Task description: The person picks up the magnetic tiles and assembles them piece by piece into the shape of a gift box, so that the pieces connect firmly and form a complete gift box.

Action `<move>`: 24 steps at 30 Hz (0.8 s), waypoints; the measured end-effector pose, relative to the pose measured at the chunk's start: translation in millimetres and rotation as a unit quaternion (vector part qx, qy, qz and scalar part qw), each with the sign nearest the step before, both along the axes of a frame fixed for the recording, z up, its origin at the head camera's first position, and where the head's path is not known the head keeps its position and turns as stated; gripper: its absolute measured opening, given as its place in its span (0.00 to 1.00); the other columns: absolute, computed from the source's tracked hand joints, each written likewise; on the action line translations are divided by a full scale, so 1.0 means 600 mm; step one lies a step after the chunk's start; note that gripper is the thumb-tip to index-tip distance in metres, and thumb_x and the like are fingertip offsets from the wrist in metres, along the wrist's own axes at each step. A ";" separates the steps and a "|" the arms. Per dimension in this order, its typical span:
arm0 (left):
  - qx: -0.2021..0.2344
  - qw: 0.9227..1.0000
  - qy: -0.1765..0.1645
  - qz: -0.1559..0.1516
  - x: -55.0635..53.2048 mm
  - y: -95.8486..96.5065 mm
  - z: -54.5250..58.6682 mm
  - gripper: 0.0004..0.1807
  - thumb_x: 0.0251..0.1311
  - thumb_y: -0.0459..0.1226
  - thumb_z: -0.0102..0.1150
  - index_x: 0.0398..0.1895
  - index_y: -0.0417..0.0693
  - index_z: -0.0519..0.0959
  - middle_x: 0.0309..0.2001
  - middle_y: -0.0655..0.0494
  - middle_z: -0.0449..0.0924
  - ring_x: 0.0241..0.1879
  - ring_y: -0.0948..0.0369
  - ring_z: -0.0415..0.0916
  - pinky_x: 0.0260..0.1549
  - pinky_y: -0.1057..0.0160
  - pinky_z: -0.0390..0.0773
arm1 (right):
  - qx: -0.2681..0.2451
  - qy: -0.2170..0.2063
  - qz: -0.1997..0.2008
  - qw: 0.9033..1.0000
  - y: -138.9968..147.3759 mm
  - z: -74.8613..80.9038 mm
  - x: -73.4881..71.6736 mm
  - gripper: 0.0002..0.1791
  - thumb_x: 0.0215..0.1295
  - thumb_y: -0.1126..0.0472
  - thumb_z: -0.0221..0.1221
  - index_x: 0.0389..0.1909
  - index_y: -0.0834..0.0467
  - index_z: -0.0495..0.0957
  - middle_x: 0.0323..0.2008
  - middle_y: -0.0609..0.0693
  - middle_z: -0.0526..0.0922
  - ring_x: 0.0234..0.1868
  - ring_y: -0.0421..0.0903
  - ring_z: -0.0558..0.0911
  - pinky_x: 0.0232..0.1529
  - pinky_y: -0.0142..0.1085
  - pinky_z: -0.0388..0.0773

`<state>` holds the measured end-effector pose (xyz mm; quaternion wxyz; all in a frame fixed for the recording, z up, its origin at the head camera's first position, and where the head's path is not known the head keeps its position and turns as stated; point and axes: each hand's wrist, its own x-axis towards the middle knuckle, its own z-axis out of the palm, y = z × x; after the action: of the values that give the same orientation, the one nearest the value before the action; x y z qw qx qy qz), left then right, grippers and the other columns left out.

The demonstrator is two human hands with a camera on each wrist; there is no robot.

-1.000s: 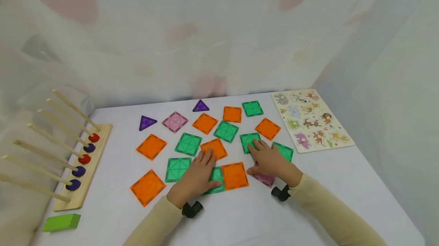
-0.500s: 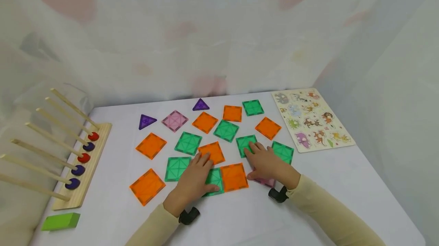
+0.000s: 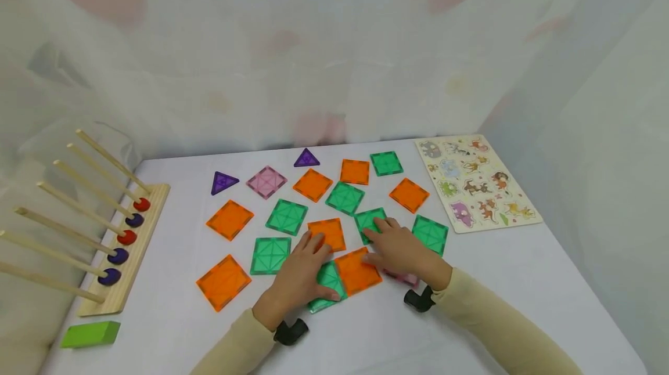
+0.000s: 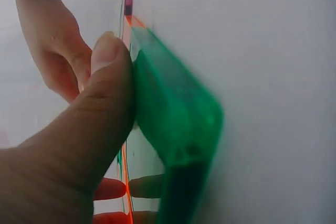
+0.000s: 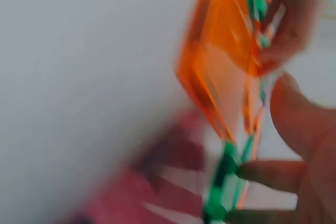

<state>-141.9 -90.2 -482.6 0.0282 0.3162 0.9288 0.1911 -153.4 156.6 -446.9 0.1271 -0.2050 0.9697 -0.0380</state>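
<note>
My left hand (image 3: 295, 276) lies on the magnetic tiles in the head view. Its fingertips touch an orange square tile (image 3: 334, 234), and its thumb rests on a green square tile (image 3: 330, 278). Joined edge to edge with that green tile is another orange tile (image 3: 360, 273). My right hand (image 3: 402, 252) has its fingertips on a different green tile (image 3: 367, 225), while its thumb reaches the joined orange tile's corner. A pink tile (image 3: 409, 278) is partly hidden under the right palm. The left wrist view shows the thumb (image 4: 107, 77) against the green tile (image 4: 173, 103).
Other loose tiles lie behind and left of the hands, including purple triangles (image 3: 306, 158) and a pink square (image 3: 266, 182). An animal puzzle board (image 3: 473, 183) stands at back right. A wooden peg rack (image 3: 133, 253) and a green block (image 3: 90, 334) are at left.
The right hand has slid its green tile left and slightly nearer. The orange tile at the left fingertips has turned straighter. The joined green and orange pair has tilted, its green end nearer me.
</note>
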 end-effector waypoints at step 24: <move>-0.002 0.998 -0.054 0.037 0.008 -0.024 0.006 0.42 0.35 0.57 0.74 0.58 0.51 0.74 0.70 0.45 0.61 0.72 0.40 0.50 0.63 0.42 0.66 | 0.016 -0.058 -0.016 0.998 -0.018 0.013 0.007 0.51 0.53 0.40 0.66 0.74 0.54 0.54 0.74 0.61 0.51 0.70 0.63 0.56 0.61 0.61 0.65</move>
<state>-137.2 -104.4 -478.8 0.0721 0.2705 0.9375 0.2068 -149.3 145.7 -438.9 0.1861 -0.1847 0.9643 -0.0366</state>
